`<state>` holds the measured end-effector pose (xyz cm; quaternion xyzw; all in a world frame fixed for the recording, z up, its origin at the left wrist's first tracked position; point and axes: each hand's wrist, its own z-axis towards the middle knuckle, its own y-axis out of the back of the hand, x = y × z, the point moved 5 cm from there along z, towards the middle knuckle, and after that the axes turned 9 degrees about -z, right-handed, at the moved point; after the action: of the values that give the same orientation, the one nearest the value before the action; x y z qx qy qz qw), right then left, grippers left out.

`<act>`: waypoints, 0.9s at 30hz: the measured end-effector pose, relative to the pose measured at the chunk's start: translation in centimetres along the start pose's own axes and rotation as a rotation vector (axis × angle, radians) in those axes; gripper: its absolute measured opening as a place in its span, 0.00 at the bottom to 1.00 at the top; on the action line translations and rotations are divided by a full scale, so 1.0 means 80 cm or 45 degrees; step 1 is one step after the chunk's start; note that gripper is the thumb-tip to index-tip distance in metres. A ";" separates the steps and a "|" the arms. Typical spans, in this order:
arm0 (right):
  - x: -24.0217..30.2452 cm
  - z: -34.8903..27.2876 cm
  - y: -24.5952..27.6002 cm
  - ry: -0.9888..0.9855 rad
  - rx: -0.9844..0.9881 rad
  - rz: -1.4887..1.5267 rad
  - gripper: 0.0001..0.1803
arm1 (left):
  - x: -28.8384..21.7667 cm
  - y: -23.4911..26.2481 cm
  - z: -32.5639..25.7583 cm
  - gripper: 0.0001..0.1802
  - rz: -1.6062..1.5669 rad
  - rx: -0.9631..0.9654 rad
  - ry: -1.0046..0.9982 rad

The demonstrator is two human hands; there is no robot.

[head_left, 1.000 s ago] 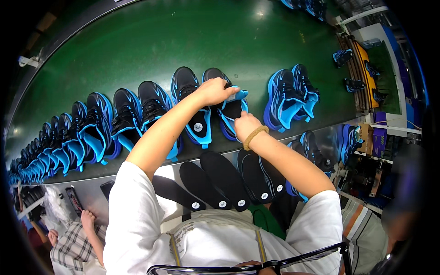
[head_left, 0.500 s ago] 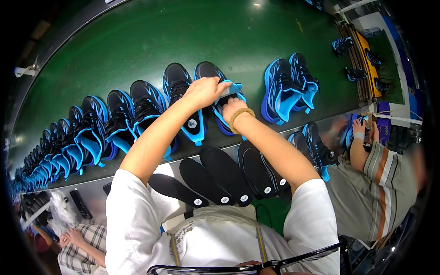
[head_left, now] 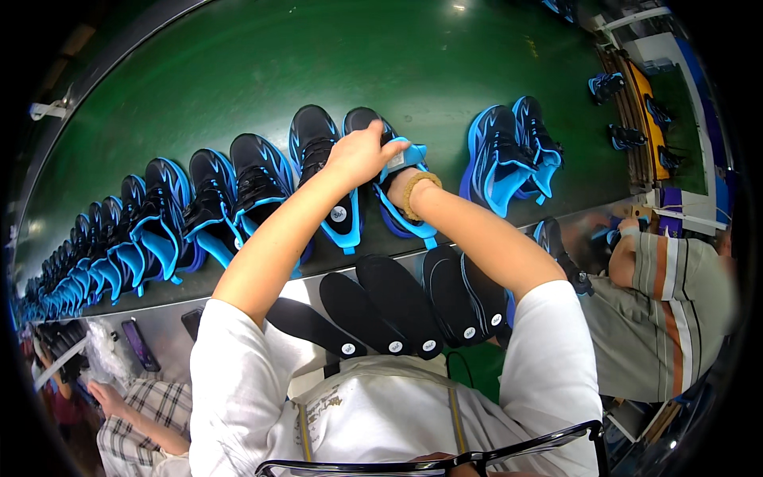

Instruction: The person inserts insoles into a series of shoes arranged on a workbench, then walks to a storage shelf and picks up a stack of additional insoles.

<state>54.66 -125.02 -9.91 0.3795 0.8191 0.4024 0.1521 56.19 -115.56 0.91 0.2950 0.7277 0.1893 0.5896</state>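
Shoe (head_left: 395,218) sits at the right end of the row (head_left: 163,188); our left hand (head_left: 360,157) holds its tongue (head_left: 410,152), our right hand (head_left: 400,185) reaches inside, grip hidden. Likely we're smoothing within; next calls for a clear opening.

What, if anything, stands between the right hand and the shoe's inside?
Nothing visible: the right hand reaches into the shoe, its fingers hidden inside. The left hand has its thumb at the blue tongue, in front.
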 end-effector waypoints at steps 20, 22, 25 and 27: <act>0.027 0.020 0.024 0.079 -0.107 -0.420 0.15 | -0.014 -0.060 -0.042 0.19 0.249 -0.537 -0.660; 0.024 0.003 0.032 0.173 0.107 -0.541 0.15 | -0.016 -0.051 -0.040 0.19 0.208 -0.692 -0.655; 0.017 -0.050 0.053 0.356 0.381 -0.642 0.14 | -0.007 -0.043 -0.021 0.19 -0.030 -0.552 -0.249; 0.000 -0.074 0.055 0.251 0.045 -0.236 0.16 | -0.001 -0.033 -0.014 0.19 -0.180 -0.476 -0.060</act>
<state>53.57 -126.52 -2.73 0.2634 0.8686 0.4075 0.1008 54.56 -117.52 -0.42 0.1328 0.6848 0.2722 0.6628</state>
